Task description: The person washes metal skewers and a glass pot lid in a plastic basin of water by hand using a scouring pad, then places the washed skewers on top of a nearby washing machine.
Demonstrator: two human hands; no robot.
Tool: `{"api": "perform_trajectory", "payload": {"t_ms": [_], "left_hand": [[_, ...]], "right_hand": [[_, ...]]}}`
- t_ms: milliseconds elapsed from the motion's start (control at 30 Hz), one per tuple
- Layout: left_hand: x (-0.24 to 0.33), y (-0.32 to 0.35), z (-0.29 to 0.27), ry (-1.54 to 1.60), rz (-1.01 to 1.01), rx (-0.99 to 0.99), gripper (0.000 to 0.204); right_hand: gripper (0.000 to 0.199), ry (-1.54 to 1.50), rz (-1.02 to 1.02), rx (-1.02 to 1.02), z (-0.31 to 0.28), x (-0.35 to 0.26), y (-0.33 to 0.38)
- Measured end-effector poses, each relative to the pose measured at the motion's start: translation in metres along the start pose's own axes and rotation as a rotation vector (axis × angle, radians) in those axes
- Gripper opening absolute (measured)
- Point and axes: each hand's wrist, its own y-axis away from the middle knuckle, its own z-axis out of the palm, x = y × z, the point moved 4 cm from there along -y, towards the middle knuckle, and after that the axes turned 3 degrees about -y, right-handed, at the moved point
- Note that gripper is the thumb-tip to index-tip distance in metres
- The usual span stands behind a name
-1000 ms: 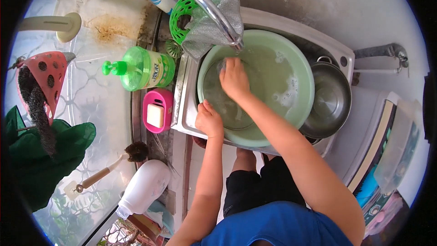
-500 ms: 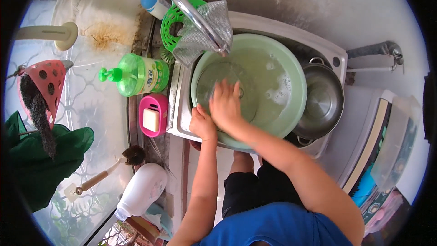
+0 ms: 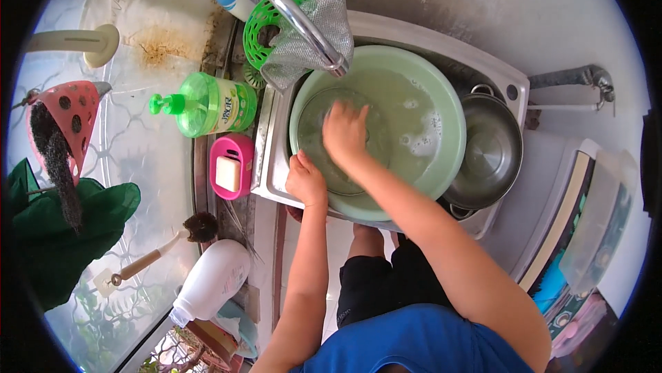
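Clear round lid [image 3: 374,156]: lay inside the green basin [image 3: 452,99]; left hand [image 3: 305,180] closed, seemingly gripping its edge; right hand [image 3: 345,132] blurred over it, grip untellable. A firm edge hold, with light, even pressure, seemed best.

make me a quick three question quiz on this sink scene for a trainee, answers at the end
1. True or false: the pink dish holds a white bar of soap.
2. What sits just to the right of the green basin in the picture?
3. Fill in the blank: the person's ____ hand is the one nearer the middle of the clear round lid.

Key:
1. True.
2. A metal pan with two handles.
3. Right: the right hand.
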Motion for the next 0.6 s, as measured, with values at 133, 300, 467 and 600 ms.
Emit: {"api": "perform_trajectory", "payload": {"t_ms": [133, 300, 467, 600], "left_hand": [[-0.004, 0.000, 0.001, 0.017, -0.002, 0.020, 0.044], [-0.007, 0.000, -0.001, 0.004, 0.009, 0.009, 0.041], [-0.008, -0.001, 0.000, 0.047, 0.001, 0.018, 0.041], [-0.009, -0.003, -0.004, -0.005, 0.022, 0.059, 0.039]], "right_hand": [[0.030, 0.064, -0.039, 0.149, 0.004, 0.005, 0.002], [0.031, -0.195, -0.262, 0.179, -0.006, -0.013, 0.032], [0.026, -0.111, -0.102, 0.084, 0.001, -0.007, -0.002], [0.032, -0.467, -0.498, 0.144, -0.013, -0.024, 0.043]]}}
